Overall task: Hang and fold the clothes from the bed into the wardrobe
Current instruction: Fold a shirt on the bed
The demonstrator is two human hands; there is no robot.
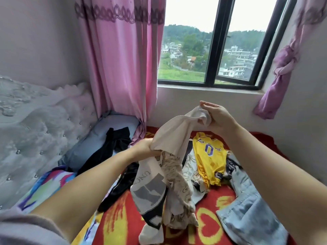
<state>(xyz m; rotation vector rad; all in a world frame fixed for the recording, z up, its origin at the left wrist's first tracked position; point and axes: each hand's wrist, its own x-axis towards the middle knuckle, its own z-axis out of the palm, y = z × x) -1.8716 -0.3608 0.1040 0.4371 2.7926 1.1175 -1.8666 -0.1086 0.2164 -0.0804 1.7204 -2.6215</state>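
Note:
I hold a beige printed garment [169,138] up over the bed [208,221]. My right hand [217,117] grips its bunched top end, raised near the window sill. Lower down, my left hand [146,147] clutches its middle, and the rest hangs down with grey lettering and a lacy patterned layer [178,184]. On the red and yellow bedspread lie a yellow number jersey [208,156], light blue jeans [251,214] at the right, and black clothing [115,144] at the left. No wardrobe is in view.
A padded grey headboard [35,129] stands at the left, with a blue-grey pillow [106,131] beside it. Pink curtains [122,59] hang at the bed's far corner. A dark-framed window [212,50] fills the wall ahead.

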